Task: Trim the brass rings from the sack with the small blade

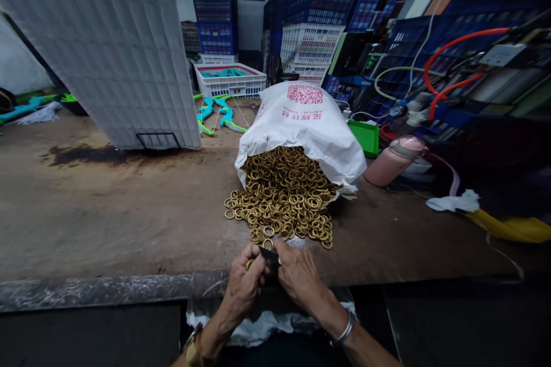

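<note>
At the table's front edge my left hand (pixel 244 280) is closed around a gold-coloured ring (pixel 248 264), part of which shows between the fingers. My right hand (pixel 300 273) grips a dark flat blade (pixel 268 254) whose tip points toward the left fingers; its handle is mostly hidden in the palm. Just beyond both hands lies a heap of gold-coloured rings (pixel 282 212). They spill from the open mouth of a white woven sack (pixel 297 120) with red print, lying on its side.
A tall white ribbed panel (pixel 142 57) stands at left on the wooden table (pixel 129 212). Behind are toy bows (pixel 219 112) and a white crate (pixel 232 83). A pink bottle (pixel 394 160), a green tray (pixel 365 137) and red hoses (pixel 456 74) are at right.
</note>
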Available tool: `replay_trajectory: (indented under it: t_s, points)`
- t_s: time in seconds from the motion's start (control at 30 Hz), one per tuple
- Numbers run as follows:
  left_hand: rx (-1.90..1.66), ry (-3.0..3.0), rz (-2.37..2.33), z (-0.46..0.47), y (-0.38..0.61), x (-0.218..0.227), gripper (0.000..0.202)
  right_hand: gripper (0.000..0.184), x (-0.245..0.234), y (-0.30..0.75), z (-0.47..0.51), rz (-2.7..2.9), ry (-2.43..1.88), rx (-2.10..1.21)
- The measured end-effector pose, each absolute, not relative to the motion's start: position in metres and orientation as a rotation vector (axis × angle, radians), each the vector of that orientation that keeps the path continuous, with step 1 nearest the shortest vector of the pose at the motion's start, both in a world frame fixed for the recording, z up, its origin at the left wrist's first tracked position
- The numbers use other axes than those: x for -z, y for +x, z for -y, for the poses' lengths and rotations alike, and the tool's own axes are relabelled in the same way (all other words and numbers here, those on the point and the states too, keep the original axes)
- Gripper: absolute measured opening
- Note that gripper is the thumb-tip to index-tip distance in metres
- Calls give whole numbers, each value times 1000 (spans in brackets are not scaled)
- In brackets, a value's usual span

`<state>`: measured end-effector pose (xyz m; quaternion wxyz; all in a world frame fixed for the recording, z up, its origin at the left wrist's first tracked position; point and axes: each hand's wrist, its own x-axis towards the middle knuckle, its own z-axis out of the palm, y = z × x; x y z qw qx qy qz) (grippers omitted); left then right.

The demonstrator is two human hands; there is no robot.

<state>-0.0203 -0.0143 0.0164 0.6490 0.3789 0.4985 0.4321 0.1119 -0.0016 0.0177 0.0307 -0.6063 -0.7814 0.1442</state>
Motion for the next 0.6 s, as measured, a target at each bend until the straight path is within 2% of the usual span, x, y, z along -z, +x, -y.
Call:
replay_trajectory:
  t_s: [0.27, 0.5, 0.6]
  points:
    - [-973, 932, -1143, 15, -22, -14, 31, 29, -23, 111, 1, 2406, -1884, -512]
    - [-986, 950, -1040, 17, -26, -5, 32, 30, -22, 115, -3, 2432, -1663, -816]
    - [-987, 914, -1014, 17, -28, -1, 31, 28, -20, 115, -2, 2437, -1625, -833]
